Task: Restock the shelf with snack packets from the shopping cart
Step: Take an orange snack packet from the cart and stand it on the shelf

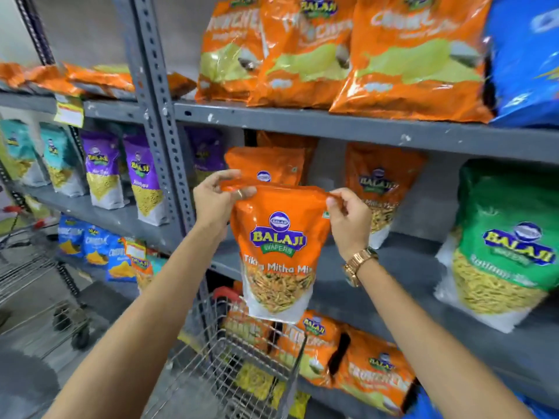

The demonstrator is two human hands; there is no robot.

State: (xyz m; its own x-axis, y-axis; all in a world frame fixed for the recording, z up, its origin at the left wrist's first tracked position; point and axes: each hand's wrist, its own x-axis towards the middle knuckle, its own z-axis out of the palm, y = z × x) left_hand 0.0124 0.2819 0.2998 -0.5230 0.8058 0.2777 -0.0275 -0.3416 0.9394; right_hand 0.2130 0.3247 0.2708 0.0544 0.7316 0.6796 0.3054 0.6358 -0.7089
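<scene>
Overhead, both arms reach forward, left hand (216, 196) and right hand (348, 217) fingers pinching the orange packet's (279, 237) top corners.

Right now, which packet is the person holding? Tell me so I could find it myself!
Find the grey metal shelf in the middle, then look just in front of its lower level, above the wire shopping cart. The orange Balaji packet hangs there, pinched at its top corners by the left hand and right hand. Unlike its orange neighbours, it is in the air, not standing on a shelf.
</scene>
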